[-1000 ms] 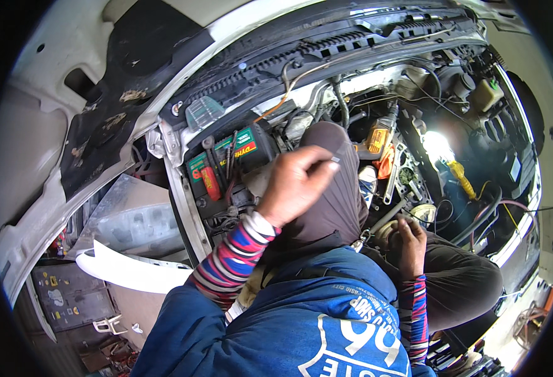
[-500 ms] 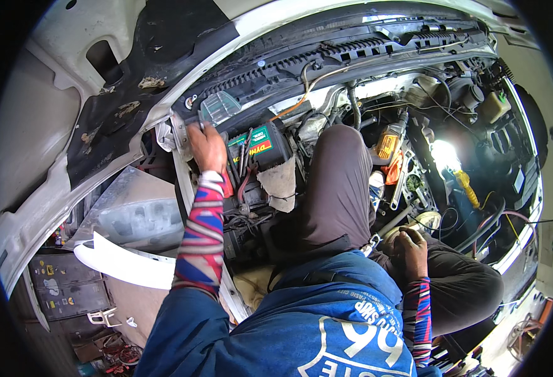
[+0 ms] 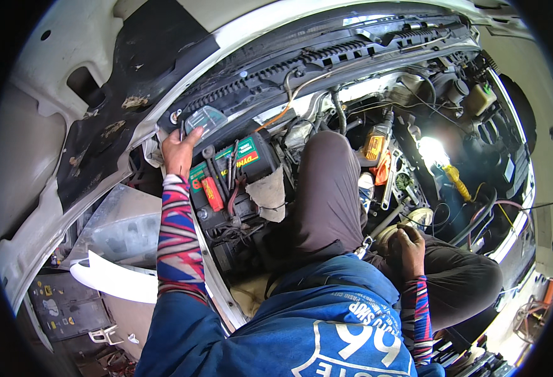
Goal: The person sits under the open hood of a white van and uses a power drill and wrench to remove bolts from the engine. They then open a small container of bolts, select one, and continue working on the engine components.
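- A worker's left hand (image 3: 179, 151) reaches to the near edge of a clear plastic piece (image 3: 207, 118) in an engine bay; the thumb overlaps that edge, but whether the fingers clamp anything cannot be told.
- A thin dark strip rises beside the fingertips, too small to identify.
- Right of and nearer than that hand sits a car battery (image 3: 265, 157), its front partly covered by cables and a red-handled item (image 3: 212, 193).
- Farther right, a trousered knee (image 3: 330, 182) hides the middle of the bay.
- The right hand (image 3: 411, 246) is curled above the other leg, fingertips close together; what they may hold cannot be made out.
- Beyond the right hand lie a yellow power tool (image 3: 375, 146), its lower end obscured, and a yellow-handled work lamp (image 3: 457, 182), its head lost in glare.
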The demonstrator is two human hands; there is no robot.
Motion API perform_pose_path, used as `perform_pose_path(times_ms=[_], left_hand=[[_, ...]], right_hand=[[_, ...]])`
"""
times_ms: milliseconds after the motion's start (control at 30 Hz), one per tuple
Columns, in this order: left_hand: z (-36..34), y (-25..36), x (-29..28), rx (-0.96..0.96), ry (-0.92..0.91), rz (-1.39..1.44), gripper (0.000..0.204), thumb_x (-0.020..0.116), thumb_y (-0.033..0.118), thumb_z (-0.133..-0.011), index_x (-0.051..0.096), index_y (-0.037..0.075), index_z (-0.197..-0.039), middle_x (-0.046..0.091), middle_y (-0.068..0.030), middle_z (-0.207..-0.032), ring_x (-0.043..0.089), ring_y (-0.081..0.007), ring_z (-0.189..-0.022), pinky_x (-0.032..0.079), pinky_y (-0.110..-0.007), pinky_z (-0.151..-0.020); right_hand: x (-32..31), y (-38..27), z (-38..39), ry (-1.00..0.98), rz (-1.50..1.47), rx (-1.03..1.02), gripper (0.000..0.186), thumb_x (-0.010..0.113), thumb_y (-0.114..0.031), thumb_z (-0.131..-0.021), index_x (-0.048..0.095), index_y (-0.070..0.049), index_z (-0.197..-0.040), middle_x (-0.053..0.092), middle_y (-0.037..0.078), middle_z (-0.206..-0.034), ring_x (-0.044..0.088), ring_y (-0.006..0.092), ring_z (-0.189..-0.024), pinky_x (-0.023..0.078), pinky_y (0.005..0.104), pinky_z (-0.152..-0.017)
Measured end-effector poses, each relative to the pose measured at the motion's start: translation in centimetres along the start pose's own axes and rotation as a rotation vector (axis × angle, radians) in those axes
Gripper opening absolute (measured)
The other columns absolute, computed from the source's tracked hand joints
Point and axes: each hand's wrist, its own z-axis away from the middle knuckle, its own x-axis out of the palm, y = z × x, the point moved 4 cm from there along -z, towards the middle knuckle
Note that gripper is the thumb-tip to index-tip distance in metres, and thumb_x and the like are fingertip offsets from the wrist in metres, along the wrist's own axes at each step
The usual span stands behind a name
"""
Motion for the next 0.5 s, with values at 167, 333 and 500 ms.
perform_pose_path(times_ms=[167, 333, 500], left_hand=[[2.3, 2.4, 0.9, -0.001, 0.197, 0.049, 0.038, 0.082, 0.031, -0.091, 0.076, -0.004, -0.105, 0.076, -0.0078, -0.095, 0.065, -0.0146, -0.085, 0.052, -0.032, -0.082], [5.2, 8.1, 3.9, -0.141, -0.056, 0.357, 0.028, 0.078, 0.035, -0.095, 0.061, 0.013, -0.090, 0.041, 0.0106, -0.062, 0.029, -0.0004, -0.046, 0.022, -0.022, -0.043], [14.4, 15.2, 12.4, -0.343, -0.513, 0.617, 0.029, 0.072, 0.038, -0.099, 0.060, 0.012, -0.101, 0.053, 0.0063, -0.077, 0.037, -0.0024, -0.050, 0.030, -0.021, -0.044]], right_hand=[[1.5, -4.7, 1.3, 0.008, -0.075, -0.084, 0.023, 0.066, -0.012, -0.101, 0.068, 0.004, -0.117, 0.064, 0.001, -0.082, 0.055, 0.0057, -0.064, 0.044, 0.0231, -0.057], [3.9, -9.0, 3.0, -0.150, -0.100, -0.065, 0.027, 0.064, -0.018, -0.102, 0.068, -0.001, -0.122, 0.072, 0.003, -0.098, 0.062, 0.0069, -0.079, 0.048, 0.0237, -0.068], [6.5, -12.8, 4.6, -0.453, -0.374, -0.170, 0.060, 0.053, -0.047, -0.107, 0.052, 0.000, -0.145, 0.065, 0.012, -0.131, 0.063, 0.0194, -0.114, 0.048, 0.0375, -0.102]])
